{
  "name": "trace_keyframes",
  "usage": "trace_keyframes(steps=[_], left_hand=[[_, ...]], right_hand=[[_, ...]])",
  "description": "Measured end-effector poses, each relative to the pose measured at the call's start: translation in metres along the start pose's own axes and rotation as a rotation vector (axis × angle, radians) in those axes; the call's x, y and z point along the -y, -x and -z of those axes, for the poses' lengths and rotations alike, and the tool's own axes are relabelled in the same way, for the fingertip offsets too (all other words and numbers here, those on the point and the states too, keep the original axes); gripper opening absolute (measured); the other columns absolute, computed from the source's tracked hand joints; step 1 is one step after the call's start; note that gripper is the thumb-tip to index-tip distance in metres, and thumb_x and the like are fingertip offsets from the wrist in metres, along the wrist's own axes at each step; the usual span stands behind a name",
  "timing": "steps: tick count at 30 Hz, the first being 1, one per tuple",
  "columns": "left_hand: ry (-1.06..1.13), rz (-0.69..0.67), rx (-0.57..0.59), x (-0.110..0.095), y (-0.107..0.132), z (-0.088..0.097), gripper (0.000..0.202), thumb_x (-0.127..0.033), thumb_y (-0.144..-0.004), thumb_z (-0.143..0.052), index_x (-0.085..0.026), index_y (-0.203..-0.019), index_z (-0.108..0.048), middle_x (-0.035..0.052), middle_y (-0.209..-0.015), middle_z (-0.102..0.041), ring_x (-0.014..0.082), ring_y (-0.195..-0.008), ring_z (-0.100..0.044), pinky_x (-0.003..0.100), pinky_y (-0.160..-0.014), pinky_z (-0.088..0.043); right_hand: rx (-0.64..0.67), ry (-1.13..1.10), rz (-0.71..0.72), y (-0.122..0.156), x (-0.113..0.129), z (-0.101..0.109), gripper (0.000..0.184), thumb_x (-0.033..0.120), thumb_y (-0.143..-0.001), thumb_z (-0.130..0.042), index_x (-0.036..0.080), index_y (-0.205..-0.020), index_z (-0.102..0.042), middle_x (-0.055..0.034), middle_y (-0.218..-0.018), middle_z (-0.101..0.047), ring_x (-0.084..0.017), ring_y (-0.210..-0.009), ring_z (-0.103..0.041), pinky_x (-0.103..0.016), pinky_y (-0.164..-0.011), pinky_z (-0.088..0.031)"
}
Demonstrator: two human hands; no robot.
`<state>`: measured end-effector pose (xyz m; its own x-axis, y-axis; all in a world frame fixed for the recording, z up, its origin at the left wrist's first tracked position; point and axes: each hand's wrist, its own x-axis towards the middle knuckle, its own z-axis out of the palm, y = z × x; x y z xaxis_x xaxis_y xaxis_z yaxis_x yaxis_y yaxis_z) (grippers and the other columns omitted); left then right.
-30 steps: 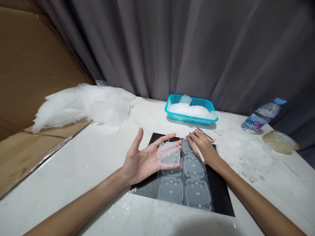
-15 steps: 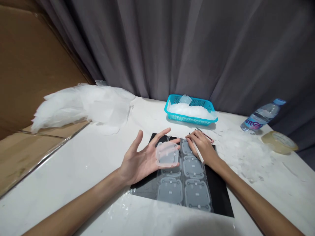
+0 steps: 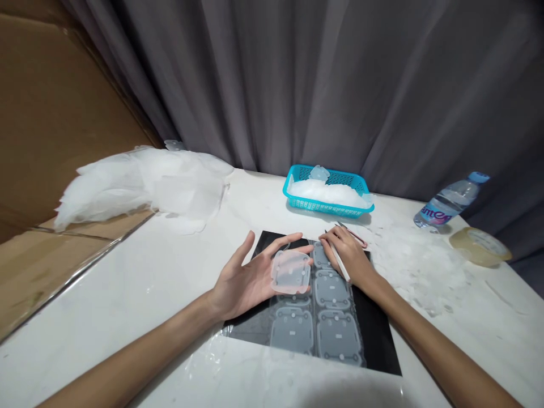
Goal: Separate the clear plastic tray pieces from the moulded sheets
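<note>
My left hand is palm up over the left edge of a black mat, fingers stretched out. A clear, rounded-square plastic piece with small dots lies on its fingers. A translucent sheet of several like pieces lies on the mat in two columns. My right hand rests on the far end of that sheet, its fingers closed around a thin white stick-like tool and the fingertips pressing on the top right piece.
A turquoise basket of clear plastic pieces stands behind the mat. A heap of clear plastic lies far left beside cardboard. Pink tweezers, plastic scraps, a water bottle and a tape roll are on the right.
My left hand, with the plastic piece on it, has shifted slightly, and its fingers have flattened a little. The right hand has stayed on the sheet.
</note>
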<state>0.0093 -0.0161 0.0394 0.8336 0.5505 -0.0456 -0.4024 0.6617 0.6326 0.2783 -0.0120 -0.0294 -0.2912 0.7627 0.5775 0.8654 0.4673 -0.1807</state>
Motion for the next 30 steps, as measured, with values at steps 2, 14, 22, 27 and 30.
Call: trace_keyframes(steps=[2, 14, 22, 27, 30], left_hand=[[-0.004, 0.001, -0.006, 0.001, 0.0, 0.0, 0.084, -0.075, -0.097, -0.047, -0.016, -0.156, -0.048, 0.0221, -0.165, -0.041, 0.0457, -0.157, -0.025, 0.07, -0.117, -0.035], [0.021, -0.057, -0.033, 0.003, -0.003, 0.005, 0.08, -0.071, -0.102, -0.04, -0.012, -0.156, -0.047, 0.0226, -0.166, -0.04, 0.0444, -0.158, -0.025, 0.067, -0.119, -0.034], [0.066, -0.07, -0.026, 0.003, -0.005, 0.005, 0.078, -0.067, -0.104, -0.038, -0.011, -0.156, -0.046, 0.0231, -0.164, -0.043, 0.0438, -0.157, -0.029, 0.064, -0.117, -0.039], [0.09, -0.057, -0.039, 0.002, -0.006, 0.002, 0.078, -0.068, -0.104, -0.039, -0.013, -0.159, -0.042, 0.023, -0.161, -0.047, 0.0424, -0.152, -0.04, 0.062, -0.117, -0.038], [0.058, -0.043, -0.061, 0.002, -0.007, 0.002, 0.078, -0.068, -0.103, -0.041, -0.013, -0.159, -0.04, 0.0239, -0.158, -0.051, 0.0412, -0.15, -0.043, 0.062, -0.116, -0.039]], right_hand=[[0.002, 0.0, -0.004, 0.0, 0.0, 0.0, 0.019, 0.015, -0.105, -0.049, 0.021, -0.102, -0.067, -0.0094, -0.095, -0.063, -0.027, -0.094, -0.063, -0.042, -0.087, -0.053], [0.002, -0.008, -0.002, 0.0, -0.002, -0.003, 0.018, 0.014, -0.104, -0.05, 0.019, -0.102, -0.067, -0.0096, -0.095, -0.064, -0.027, -0.094, -0.063, -0.041, -0.086, -0.053], [-0.005, -0.014, 0.01, -0.001, -0.001, -0.002, 0.018, 0.013, -0.104, -0.051, 0.019, -0.103, -0.068, -0.0098, -0.095, -0.064, -0.027, -0.094, -0.063, -0.04, -0.087, -0.053], [-0.07, -0.051, 0.013, -0.001, 0.001, 0.002, 0.017, 0.013, -0.103, -0.053, 0.018, -0.099, -0.068, -0.0092, -0.092, -0.064, -0.026, -0.091, -0.063, -0.039, -0.083, -0.052], [-0.157, -0.081, -0.007, -0.002, 0.008, 0.01, 0.019, 0.015, -0.105, -0.051, 0.017, -0.099, -0.068, -0.0095, -0.091, -0.064, -0.024, -0.089, -0.062, -0.038, -0.081, -0.052]])
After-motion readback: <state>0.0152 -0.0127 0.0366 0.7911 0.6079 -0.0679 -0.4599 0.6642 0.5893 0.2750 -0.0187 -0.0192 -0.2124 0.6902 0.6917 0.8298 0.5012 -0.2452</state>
